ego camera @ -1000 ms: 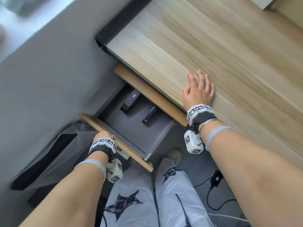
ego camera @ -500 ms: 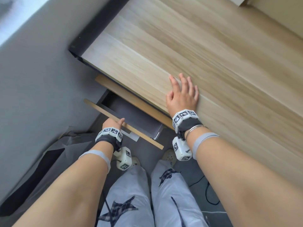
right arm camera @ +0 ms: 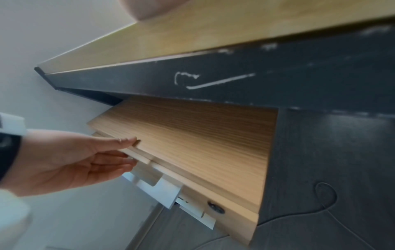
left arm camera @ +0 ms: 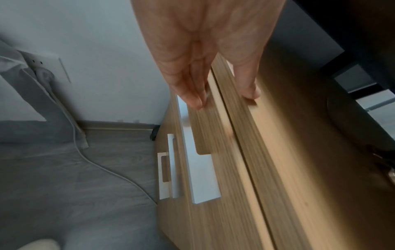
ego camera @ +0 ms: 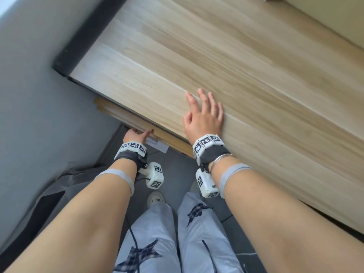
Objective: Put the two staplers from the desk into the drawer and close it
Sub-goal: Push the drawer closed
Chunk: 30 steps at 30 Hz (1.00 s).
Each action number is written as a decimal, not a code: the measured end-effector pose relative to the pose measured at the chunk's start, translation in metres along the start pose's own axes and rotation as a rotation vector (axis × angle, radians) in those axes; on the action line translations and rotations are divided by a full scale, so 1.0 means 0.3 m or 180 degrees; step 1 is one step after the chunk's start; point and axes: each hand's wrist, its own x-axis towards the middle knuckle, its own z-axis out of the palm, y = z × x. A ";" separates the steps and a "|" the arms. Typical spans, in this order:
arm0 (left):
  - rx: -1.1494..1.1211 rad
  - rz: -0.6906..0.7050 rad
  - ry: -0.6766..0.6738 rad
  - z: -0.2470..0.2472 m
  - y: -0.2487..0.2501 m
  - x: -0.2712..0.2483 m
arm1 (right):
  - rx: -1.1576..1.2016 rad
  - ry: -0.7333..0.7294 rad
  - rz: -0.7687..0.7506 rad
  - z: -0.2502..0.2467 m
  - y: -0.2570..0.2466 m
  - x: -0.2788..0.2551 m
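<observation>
drawer shut — staplers hidden | left fingers straight, pressing | right hand flat

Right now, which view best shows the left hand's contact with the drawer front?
The right wrist view: the left hand shows side-on, straight fingers against the drawer front. The left wrist view shows blurred fingertips on it; the head view shows only the hand's back.

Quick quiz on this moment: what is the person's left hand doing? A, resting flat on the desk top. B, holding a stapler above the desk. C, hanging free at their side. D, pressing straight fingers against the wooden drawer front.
D: the left hand has straight fingers laid against the wooden drawer front, while the right hand lies flat on the desk top.
</observation>
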 end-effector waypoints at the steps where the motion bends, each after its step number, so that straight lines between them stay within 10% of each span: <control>1: -0.0046 -0.0031 0.0007 0.004 0.004 0.012 | -0.0011 -0.0010 0.0010 -0.001 0.000 0.002; 16: 0.0009 -0.0329 -0.0266 -0.017 0.032 0.102 | 0.0030 -0.0227 0.0059 -0.016 -0.004 0.001; 25: 0.1278 -0.0614 -0.0837 0.124 -0.149 0.593 | 0.0046 -0.0247 0.0068 -0.016 -0.005 0.003; 30: 0.0812 -0.0294 -0.0466 -0.019 0.025 0.151 | 0.0061 -0.0329 0.0056 -0.023 -0.003 0.002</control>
